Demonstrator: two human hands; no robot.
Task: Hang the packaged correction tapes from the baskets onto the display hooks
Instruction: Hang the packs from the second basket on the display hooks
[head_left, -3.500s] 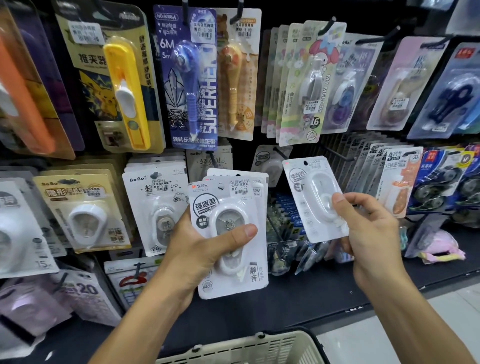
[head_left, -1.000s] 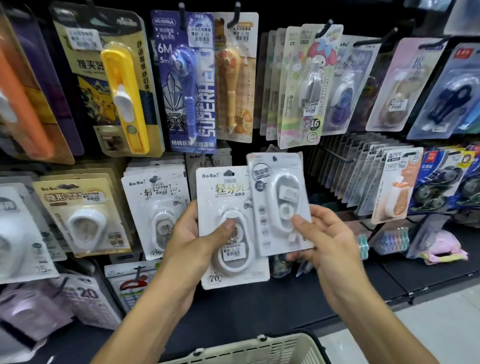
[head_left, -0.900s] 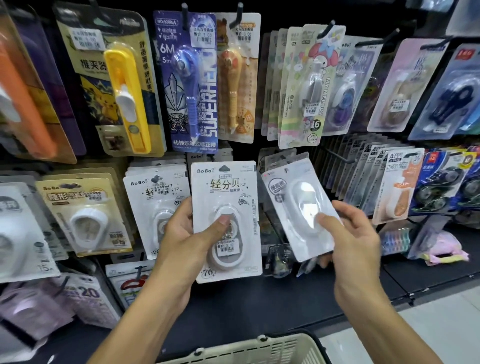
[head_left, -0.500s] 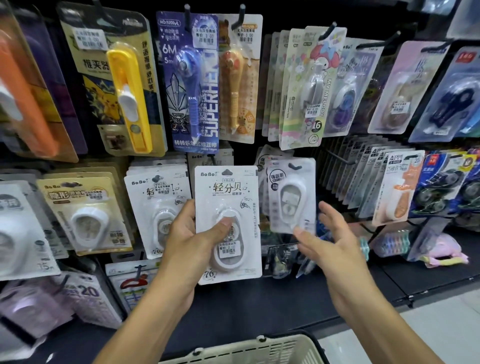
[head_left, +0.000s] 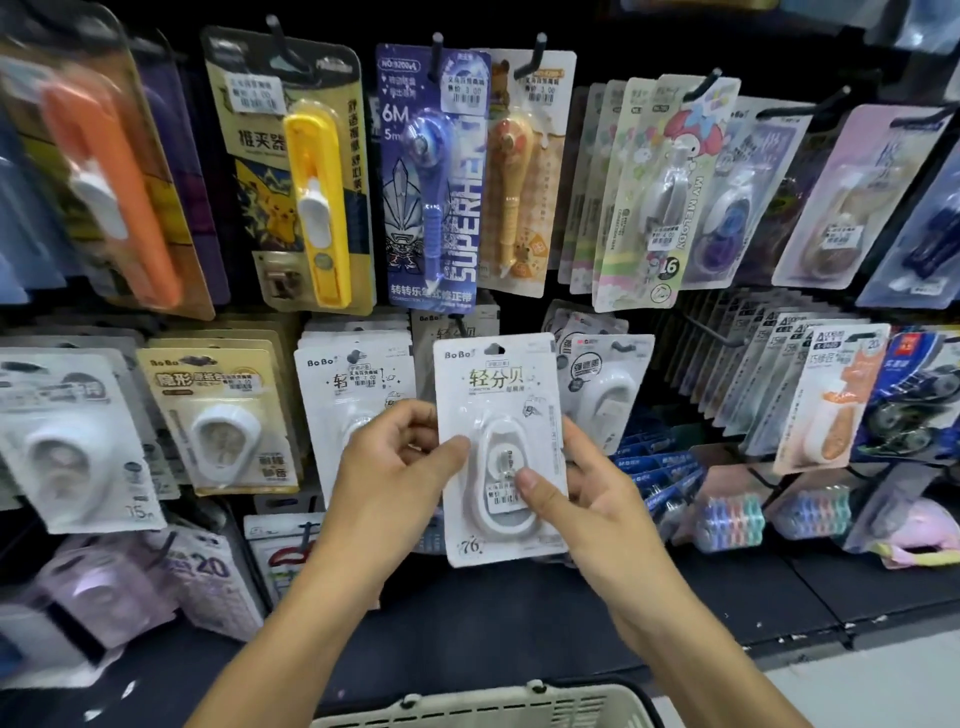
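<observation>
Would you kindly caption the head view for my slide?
Both hands, left hand and right hand, hold a white packaged correction tape before stocked display hooks.

White correction tape pack (head_left: 498, 410); beige basket (head_left: 483, 709); yellow cutter (head_left: 317, 208).

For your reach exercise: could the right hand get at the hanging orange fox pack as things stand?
Probably yes: the orange fox pack hangs unobstructed at the front, but the right hand must first release the white BoBo pack.

a yellow clip pusher pack (head_left: 311, 208) hangs above; coloured clip rolls (head_left: 730, 522) sit on the shelf (head_left: 727, 597).
</observation>
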